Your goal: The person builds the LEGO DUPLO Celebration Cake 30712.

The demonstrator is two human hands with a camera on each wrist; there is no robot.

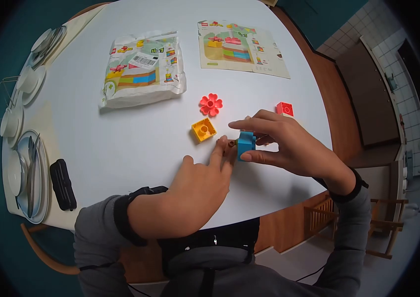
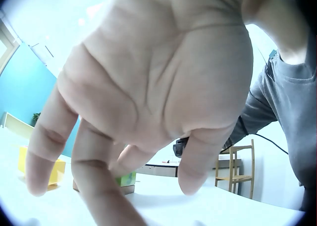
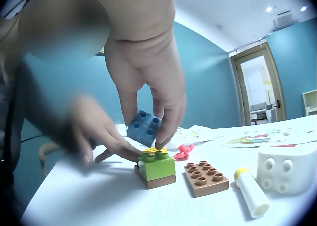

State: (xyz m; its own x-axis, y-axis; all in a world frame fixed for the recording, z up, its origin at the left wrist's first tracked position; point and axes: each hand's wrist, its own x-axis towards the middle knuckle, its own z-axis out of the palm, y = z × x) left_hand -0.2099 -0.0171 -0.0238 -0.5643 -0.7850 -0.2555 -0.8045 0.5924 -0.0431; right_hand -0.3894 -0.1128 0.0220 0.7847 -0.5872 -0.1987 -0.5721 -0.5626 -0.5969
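My right hand (image 1: 289,141) pinches a blue toy brick (image 3: 144,128) between thumb and fingers, tilted with studs showing. Right below it, in the right wrist view, a green brick (image 3: 157,167) sits on a brown studded plate (image 3: 162,182) on the table. My left hand (image 1: 195,190) reaches in from the other side with fingers extended, fingertips right at this stack. In the left wrist view its palm and fingers hide most of the green brick. A yellow brick (image 1: 203,129) and a red flower piece (image 1: 211,104) lie just beyond the left fingertips.
Beside the stack lie a loose brown plate (image 3: 205,179), a yellow-tipped white stick (image 3: 251,192) and a white block (image 3: 287,169). A red brick (image 1: 284,109) is past the right hand. Farther back are a bag (image 1: 143,69) and a leaflet (image 1: 242,49); dishes (image 1: 45,173) stand left.
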